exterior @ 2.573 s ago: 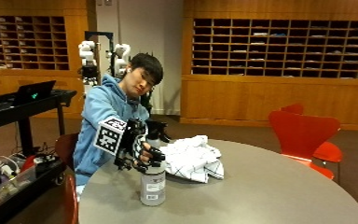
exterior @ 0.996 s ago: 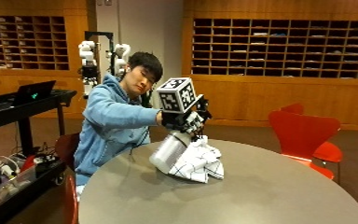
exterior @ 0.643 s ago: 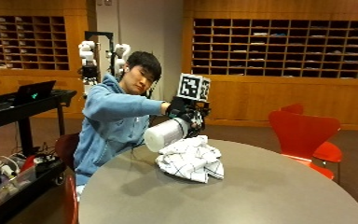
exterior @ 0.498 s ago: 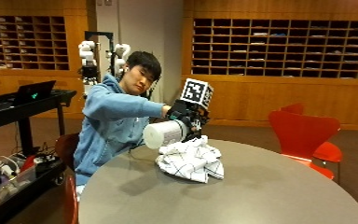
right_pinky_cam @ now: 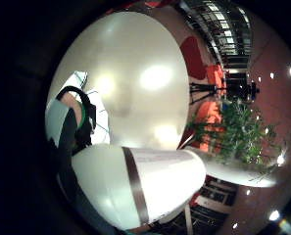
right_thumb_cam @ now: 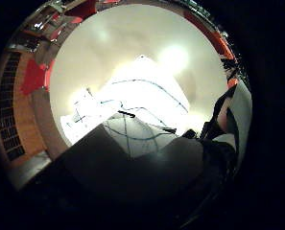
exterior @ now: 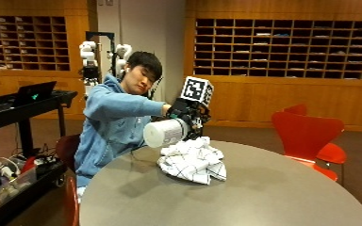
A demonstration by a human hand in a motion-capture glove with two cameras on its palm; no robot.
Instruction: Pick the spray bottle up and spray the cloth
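black-gloved right hand [exterior: 184, 112] raised above table, fingers wrapped round white plastic spray bottle [exterior: 166, 133] | bottle tipped sideways over crumpled white checked cloth [exterior: 192, 159] | label unreadable

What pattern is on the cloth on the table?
The cloth is white with thin dark lines crossing in a grid. The outside view shows it best.

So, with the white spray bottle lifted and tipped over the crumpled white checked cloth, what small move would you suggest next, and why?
Probably squeeze the trigger. The black-gloved right hand holds the white spray bottle tilted on its side, its head end down just above the crumpled white checked cloth on the round grey table. The thumb-side palm view shows the cloth directly below, so no repositioning seems needed.
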